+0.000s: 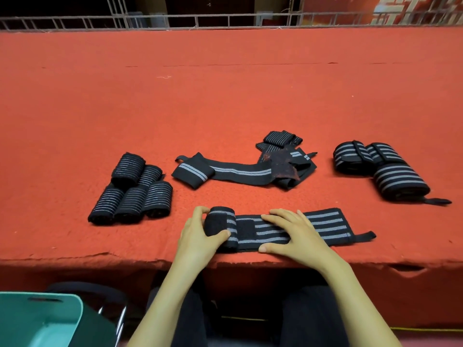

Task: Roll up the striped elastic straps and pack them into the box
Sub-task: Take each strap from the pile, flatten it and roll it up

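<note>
Left hand [200, 236] fingers grip the rolled end of the strap [325, 222]; right hand [295, 234] fingers lie straight on it, seemingly pressing; box [37, 319] at seven o'clock.

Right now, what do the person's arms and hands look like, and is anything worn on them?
Both forearms are bare as far as the frame shows them: no sleeves, gloves, watch or bracelet. The left hand and the right hand show no rings, and the nails look short and unpainted. Dark trousers cover the lap below.
</note>
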A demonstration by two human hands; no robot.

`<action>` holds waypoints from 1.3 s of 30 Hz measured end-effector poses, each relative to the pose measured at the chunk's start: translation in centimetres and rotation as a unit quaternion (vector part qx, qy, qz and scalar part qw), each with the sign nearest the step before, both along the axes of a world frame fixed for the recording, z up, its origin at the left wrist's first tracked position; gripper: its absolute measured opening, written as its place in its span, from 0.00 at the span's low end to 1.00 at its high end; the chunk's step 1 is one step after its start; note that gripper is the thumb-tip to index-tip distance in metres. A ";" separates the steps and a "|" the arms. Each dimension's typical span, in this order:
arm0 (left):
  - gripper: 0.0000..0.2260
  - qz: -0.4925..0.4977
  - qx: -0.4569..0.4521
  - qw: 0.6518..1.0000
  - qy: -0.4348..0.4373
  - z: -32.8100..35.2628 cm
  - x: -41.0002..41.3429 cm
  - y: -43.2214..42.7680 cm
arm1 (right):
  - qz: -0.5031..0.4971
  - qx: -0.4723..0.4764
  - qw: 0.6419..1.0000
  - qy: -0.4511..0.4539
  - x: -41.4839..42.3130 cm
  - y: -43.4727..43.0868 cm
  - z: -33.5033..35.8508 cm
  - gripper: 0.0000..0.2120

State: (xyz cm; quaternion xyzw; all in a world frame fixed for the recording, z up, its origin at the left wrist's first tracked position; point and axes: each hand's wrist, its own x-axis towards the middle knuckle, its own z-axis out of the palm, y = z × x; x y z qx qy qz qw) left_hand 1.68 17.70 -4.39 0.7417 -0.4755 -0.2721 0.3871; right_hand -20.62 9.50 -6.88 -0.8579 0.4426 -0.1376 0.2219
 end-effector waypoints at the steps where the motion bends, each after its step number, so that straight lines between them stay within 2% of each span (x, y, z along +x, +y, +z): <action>1: 0.21 0.008 -0.007 1.000 -0.019 -0.1 -0.6 -0.1 | -0.001 -0.001 1.000 -0.001 -0.1 0.0 0.0 0.43; 4: 0.24 0.007 -0.067 0.996 -0.060 -0.7 -2.6 -0.5 | -0.003 -0.003 1.000 -0.001 -0.4 0.1 0.0 0.43; 8: 0.27 -0.054 -0.153 0.969 -0.184 -1.3 -4.8 -1.2 | -0.006 -0.007 1.000 -0.006 -0.9 0.1 -0.2 0.46; 11: 0.27 -0.106 -0.167 0.957 -0.214 -1.6 -5.8 -1.5 | -0.013 -0.012 1.000 -0.010 -1.7 -0.1 -0.4 0.47; 16: 0.25 -0.165 -0.164 0.962 -0.142 -0.9 -6.1 -1.4 | -0.027 -0.013 0.999 -0.018 -2.6 0.0 -0.5 0.45; 21: 0.10 -0.156 -0.157 0.975 -0.020 -0.3 -6.1 -1.5 | -0.034 -0.014 0.999 -0.024 -2.5 0.1 -0.5 0.43; 23: 0.15 -0.140 -0.154 0.978 0.024 -0.3 -6.0 -1.5 | -0.036 -0.014 0.999 -0.023 -2.5 0.2 -0.5 0.40; 25: 0.16 -0.106 -0.148 0.981 0.065 -0.3 -5.8 -1.6 | -0.035 -0.013 0.999 -0.022 -2.6 0.2 -0.5 0.39; 28: 0.19 -0.057 -0.080 0.991 0.086 -0.5 -5.8 -1.8 | -0.022 -0.015 1.000 -0.015 -2.9 0.3 -0.3 0.38; 31: 0.23 -0.063 -0.024 0.992 0.102 -0.8 -6.4 -2.0 | -0.016 -0.017 1.000 -0.005 -3.1 0.3 -0.3 0.38; 35: 0.24 -0.059 -0.049 0.995 0.059 -1.0 -7.6 -2.5 | -0.017 -0.020 1.000 -0.005 -3.1 0.2 -0.4 0.40; 39: 0.22 -0.059 -0.053 0.991 0.105 -0.7 -7.5 -2.6 | -0.016 0.010 1.000 -0.013 -2.8 0.1 0.1 0.38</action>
